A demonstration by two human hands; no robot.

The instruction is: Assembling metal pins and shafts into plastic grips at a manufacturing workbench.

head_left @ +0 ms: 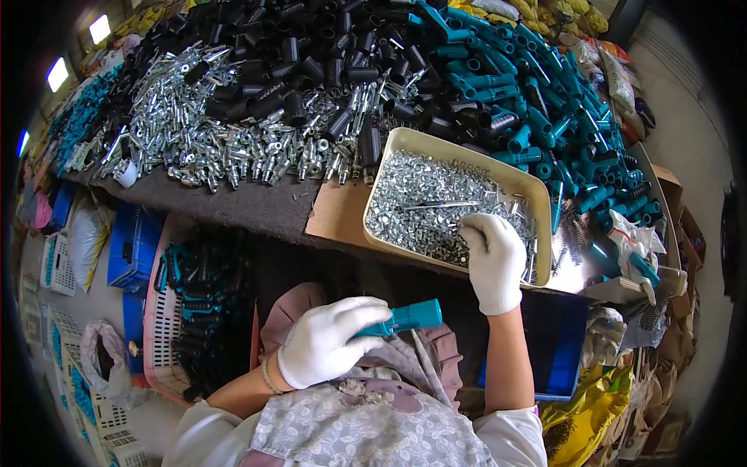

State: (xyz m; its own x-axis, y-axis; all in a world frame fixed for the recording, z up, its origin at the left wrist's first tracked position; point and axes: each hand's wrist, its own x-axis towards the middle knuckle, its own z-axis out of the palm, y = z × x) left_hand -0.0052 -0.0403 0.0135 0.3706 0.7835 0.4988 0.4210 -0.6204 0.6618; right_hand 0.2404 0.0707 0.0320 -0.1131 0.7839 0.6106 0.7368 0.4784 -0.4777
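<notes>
My left hand (331, 342), in a white glove, is wrapped round a teal plastic tubular housing (418, 315) in front of my apron. The housing lies nearly level, its wide end pointing right. At the front right of a cream tray (504, 168), my gloved right hand (496, 261) reaches in with fingers and thumb drawn together at the small shiny metal parts (420, 229). What it pinches, if anything, is hidden. A slim metal rod (441, 205) lies on top of those parts, just left of my right fingertips.
Heaped across the table are silvery metal fittings (179, 128), black cylindrical sleeves (292, 50) and teal housings (537, 117). Cardboard (334, 214) lies under the tray. Below stand a pink basket (165, 327) of teal-and-black pieces and a blue bin (566, 350). A plastic bag (632, 241) sits far right.
</notes>
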